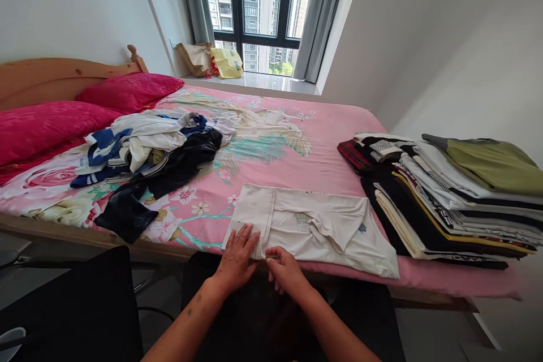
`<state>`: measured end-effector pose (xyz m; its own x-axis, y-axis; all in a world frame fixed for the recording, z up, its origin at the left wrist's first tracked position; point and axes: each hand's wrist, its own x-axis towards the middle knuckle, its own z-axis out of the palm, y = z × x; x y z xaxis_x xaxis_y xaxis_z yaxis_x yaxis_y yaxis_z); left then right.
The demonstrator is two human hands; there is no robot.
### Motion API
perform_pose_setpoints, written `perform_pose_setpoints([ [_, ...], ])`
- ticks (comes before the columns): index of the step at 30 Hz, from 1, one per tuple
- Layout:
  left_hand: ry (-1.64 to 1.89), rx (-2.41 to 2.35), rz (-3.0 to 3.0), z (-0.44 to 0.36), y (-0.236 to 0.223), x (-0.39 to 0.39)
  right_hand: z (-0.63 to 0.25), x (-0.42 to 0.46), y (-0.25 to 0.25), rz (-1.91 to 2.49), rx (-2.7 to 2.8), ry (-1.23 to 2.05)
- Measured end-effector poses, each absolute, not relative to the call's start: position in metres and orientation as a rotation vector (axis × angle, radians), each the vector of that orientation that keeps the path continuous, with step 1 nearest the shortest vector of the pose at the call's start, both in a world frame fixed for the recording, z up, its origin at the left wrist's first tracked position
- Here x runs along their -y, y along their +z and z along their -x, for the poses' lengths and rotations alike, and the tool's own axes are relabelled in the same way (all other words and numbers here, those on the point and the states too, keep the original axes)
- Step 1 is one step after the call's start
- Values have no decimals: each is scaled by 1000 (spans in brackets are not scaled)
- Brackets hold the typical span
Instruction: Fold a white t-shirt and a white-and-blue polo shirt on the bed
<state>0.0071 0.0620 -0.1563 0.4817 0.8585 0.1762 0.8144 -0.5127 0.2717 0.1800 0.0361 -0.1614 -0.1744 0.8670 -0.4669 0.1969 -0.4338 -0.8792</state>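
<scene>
A white shirt (pixel 314 226) lies partly folded on the pink floral bed sheet (pixel 297 158), near the front edge. My left hand (pixel 238 254) rests flat on its lower left part, fingers spread. My right hand (pixel 285 267) pinches the shirt's near hem just beside the left hand, fingers curled on the cloth.
A heap of unfolded clothes (pixel 148 153), white, blue and black, lies left of centre. A stack of folded clothes (pixel 449 192) fills the bed's right side. Two red pillows (pixel 85 107) lean on the wooden headboard. Bags (pixel 212 59) sit on the window sill. A dark chair (pixel 72 300) stands at lower left.
</scene>
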Motion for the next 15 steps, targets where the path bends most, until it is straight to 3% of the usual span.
perform_pose_setpoints([
  [7, 405, -1501, -2551, -11, -157, -64, -211, -106, -149, 1814, 1418, 999],
  [15, 568, -1649, -2286, -22, -159, -65, -199, -231, -139, 1992, 1611, 945],
])
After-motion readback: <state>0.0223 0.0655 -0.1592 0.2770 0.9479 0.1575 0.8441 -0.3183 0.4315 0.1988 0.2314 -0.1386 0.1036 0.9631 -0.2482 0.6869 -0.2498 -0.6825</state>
